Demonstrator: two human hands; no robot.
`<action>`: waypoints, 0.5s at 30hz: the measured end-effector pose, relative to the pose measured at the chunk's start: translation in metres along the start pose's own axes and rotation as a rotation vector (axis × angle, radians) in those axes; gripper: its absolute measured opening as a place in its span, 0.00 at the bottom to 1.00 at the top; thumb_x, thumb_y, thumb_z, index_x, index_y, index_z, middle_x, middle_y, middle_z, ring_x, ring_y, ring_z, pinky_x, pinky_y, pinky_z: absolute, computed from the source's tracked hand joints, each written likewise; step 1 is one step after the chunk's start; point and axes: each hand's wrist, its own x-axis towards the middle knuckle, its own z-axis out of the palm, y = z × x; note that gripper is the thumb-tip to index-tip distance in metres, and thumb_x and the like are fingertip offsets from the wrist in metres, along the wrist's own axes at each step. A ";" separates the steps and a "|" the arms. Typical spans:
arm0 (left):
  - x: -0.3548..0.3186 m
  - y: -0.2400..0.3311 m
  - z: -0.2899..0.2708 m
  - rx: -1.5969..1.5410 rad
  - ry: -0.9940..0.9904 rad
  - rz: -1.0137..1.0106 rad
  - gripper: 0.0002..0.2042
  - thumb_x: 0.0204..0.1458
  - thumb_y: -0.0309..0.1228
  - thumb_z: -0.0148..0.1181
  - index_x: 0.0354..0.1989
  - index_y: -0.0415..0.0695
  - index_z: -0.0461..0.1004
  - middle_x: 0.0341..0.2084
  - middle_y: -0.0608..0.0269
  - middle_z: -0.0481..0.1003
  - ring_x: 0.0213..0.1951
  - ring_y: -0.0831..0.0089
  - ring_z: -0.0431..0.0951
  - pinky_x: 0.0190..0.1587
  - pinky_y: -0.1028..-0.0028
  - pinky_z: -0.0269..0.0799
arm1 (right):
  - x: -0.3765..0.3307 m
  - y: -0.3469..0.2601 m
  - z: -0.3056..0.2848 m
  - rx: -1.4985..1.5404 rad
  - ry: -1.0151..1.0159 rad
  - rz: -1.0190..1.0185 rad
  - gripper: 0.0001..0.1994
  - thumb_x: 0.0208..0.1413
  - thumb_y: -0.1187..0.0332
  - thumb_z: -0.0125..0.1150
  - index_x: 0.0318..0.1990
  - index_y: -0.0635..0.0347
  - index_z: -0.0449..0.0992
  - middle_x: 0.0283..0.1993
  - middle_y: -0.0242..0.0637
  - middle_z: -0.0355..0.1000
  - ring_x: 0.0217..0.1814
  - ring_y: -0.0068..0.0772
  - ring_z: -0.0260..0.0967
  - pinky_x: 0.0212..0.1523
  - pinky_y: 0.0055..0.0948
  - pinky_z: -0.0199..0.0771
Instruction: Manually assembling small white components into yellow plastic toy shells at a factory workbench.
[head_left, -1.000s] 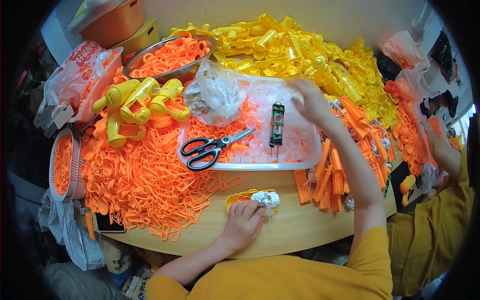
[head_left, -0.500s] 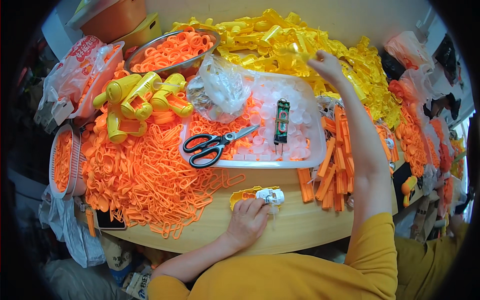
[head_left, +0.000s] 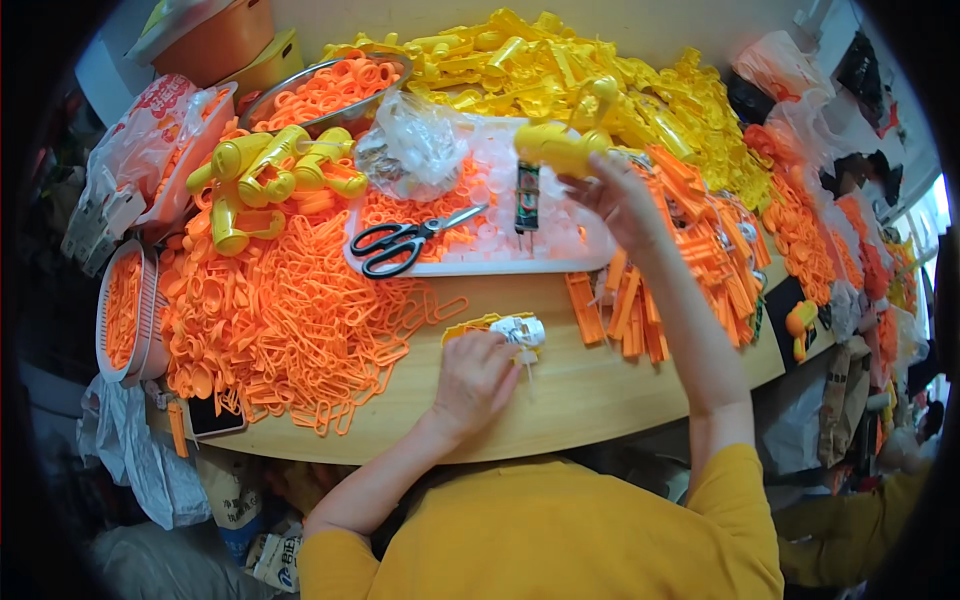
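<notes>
My right hand (head_left: 622, 205) is raised over the white tray (head_left: 470, 266) and grips a yellow plastic gun-shaped toy part (head_left: 560, 147). My left hand (head_left: 474, 378) rests on the wooden table (head_left: 560, 390) near its front edge, fingers pressing a small yellow and white half-assembled toy piece (head_left: 505, 331). Black-handled scissors (head_left: 405, 242) lie on the tray, beside a small dark green block (head_left: 527, 197) and clear plastic bits.
A big pile of orange plastic loops (head_left: 290, 320) covers the table's left. Yellow parts (head_left: 620, 80) heap at the back, orange strips (head_left: 690, 250) at the right. Assembled yellow toys (head_left: 260, 175), a metal bowl (head_left: 320, 85) and a basket (head_left: 125, 310) stand at the left.
My right hand reached back to the yellow pile and has come forward holding a yellow toy part. My left hand stayed on the small piece.
</notes>
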 end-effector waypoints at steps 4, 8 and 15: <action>0.007 -0.001 -0.014 -0.279 0.123 -0.216 0.15 0.54 0.33 0.65 0.48 0.42 0.74 0.45 0.57 0.73 0.47 0.58 0.73 0.49 0.61 0.69 | -0.082 0.038 0.060 -0.246 0.092 -0.131 0.14 0.61 0.68 0.62 0.50 0.67 0.77 0.49 0.39 0.78 0.50 0.28 0.76 0.54 0.29 0.74; 0.024 0.000 -0.027 -1.414 0.178 -0.849 0.25 0.66 0.50 0.45 0.60 0.43 0.67 0.52 0.60 0.73 0.50 0.66 0.75 0.52 0.65 0.72 | -0.141 0.075 0.095 -0.372 -0.045 -0.228 0.12 0.53 0.75 0.68 0.46 0.57 0.81 0.60 0.39 0.70 0.62 0.34 0.65 0.60 0.33 0.65; 0.006 0.003 -0.038 -2.056 -0.044 -0.899 0.29 0.65 0.53 0.44 0.66 0.45 0.62 0.58 0.53 0.71 0.56 0.63 0.74 0.57 0.63 0.71 | -0.180 0.115 0.109 -0.998 -0.046 -0.775 0.19 0.42 0.71 0.72 0.45 0.41 0.83 0.64 0.30 0.69 0.74 0.51 0.52 0.74 0.50 0.35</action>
